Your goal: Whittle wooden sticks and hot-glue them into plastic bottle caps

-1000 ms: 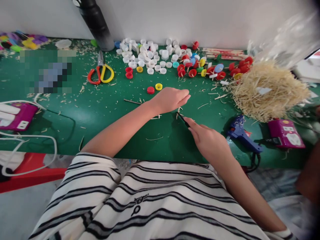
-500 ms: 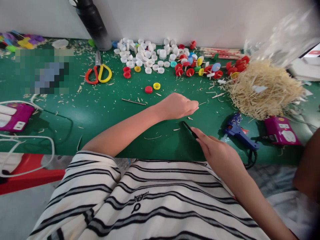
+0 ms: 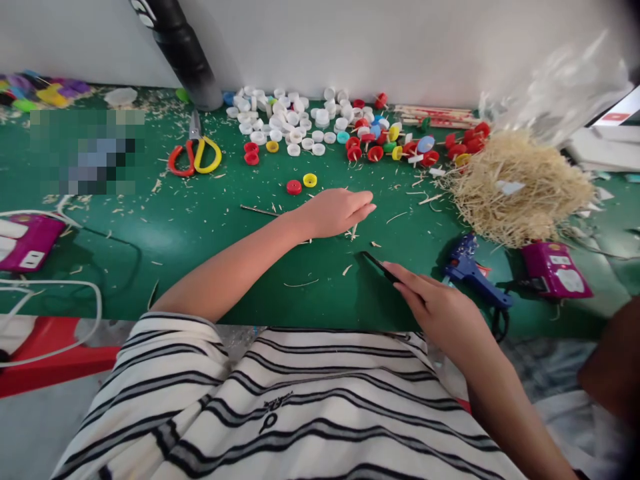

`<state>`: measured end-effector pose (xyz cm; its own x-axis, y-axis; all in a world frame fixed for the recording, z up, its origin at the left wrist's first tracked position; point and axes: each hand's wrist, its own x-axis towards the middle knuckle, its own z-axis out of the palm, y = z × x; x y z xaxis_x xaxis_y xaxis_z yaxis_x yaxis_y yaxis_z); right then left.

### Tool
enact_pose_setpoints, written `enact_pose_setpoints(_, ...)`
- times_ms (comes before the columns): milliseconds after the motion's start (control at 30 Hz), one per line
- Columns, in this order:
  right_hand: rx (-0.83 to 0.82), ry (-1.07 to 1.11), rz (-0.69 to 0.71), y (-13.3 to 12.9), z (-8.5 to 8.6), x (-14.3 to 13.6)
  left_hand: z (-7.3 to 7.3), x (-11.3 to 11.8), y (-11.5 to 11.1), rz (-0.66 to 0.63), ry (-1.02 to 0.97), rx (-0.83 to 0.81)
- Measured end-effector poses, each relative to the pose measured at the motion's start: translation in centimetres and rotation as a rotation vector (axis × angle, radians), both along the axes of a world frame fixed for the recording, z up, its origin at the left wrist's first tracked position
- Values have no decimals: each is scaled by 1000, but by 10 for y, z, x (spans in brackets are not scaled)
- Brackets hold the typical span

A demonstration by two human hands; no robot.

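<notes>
My left hand (image 3: 343, 212) reaches over the green table (image 3: 250, 273) with its thumb and fingers apart, and no held thing shows. Pale wood shavings (image 3: 354, 232) lie just under its fingertips. My right hand (image 3: 440, 310) grips a slim black tool (image 3: 379, 265), whose tip points left and away from me; I cannot make out its exact kind. Just beyond my left hand lie a red cap (image 3: 294, 187) and a yellow cap (image 3: 310, 180). Partly hidden behind my left wrist is a thin metal rod (image 3: 256, 210).
Scissors (image 3: 195, 157) lie at the left beside a black bottle (image 3: 187, 57). White caps (image 3: 287, 120) and coloured caps with sticks (image 3: 375, 153) spread along the back. At right are a straw-like pile (image 3: 525, 193), a blue glue gun (image 3: 473, 270) and a purple power socket (image 3: 555, 270).
My left hand has moved left and its fingers have parted; the thin strand at its fingertips is no longer there. My right hand still holds the black tool. The view has shifted slightly.
</notes>
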<state>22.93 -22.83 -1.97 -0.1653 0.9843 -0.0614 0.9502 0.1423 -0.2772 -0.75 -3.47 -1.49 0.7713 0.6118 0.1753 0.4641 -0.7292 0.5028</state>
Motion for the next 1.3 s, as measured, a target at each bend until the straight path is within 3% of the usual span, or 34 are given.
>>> enact_pose_setpoints(233,68,-43,62,23,22,3,-4,-14,17,105,-22,27)
enact_pose_setpoints(367,92,-87,107,54,35,-11,-2,-23,26,163,-18,65)
enact_pose_setpoints(533,35,-209,202,98,42,-32,-1,-30,31,147,14,84)
enact_pose_setpoints(733,159,-435,248,118,28,-44,4,-26,30,136,14,48)
enact_pose_setpoints(933,248,-326,248,116,16,-47,13,-26,32,167,30,-3)
enact_pose_setpoints(1300,174,-217,231,118,7,-49,32,-27,27,195,215,39)
